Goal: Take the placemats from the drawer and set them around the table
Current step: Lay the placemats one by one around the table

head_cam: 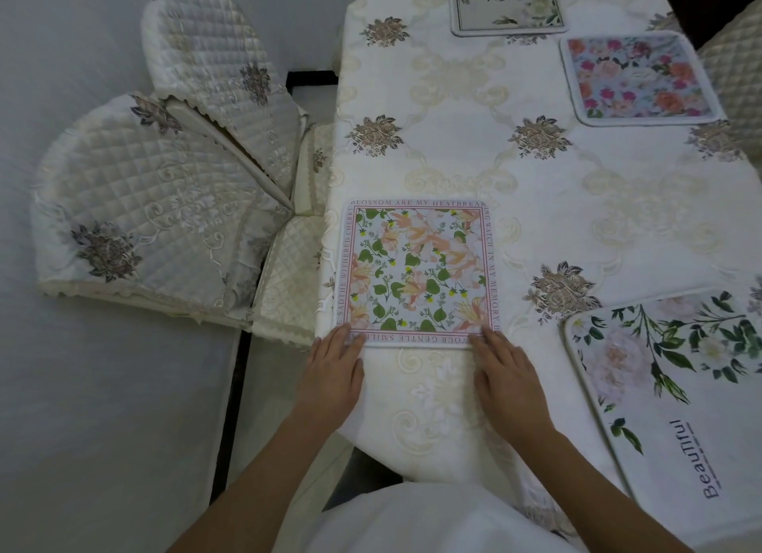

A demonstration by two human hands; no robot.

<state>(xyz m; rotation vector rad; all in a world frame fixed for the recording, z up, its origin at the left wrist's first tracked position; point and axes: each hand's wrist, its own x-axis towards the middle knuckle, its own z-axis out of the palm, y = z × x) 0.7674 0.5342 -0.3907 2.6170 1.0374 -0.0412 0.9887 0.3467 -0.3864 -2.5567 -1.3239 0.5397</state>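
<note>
Both hands' flat fingers press the lettered placemat.

Square white placemat with peach lilies, green leaves and a text border: flat at the tabletop's near left edge. White placemat with green sprigs and "Beautiful" lettering: flat, near right, partly out of view. Pink-and-orange floral placemat: flat, far right. Grey-white floral placemat: flat, far edge.

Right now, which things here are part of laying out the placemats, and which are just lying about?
Part of the job:
- cherry blossom placemat, both hands on its near edge: left hand, right hand
- Beautiful placemat
- pink rose placemat
- far white placemat
- table

Just there:
- two quilted chairs
</note>
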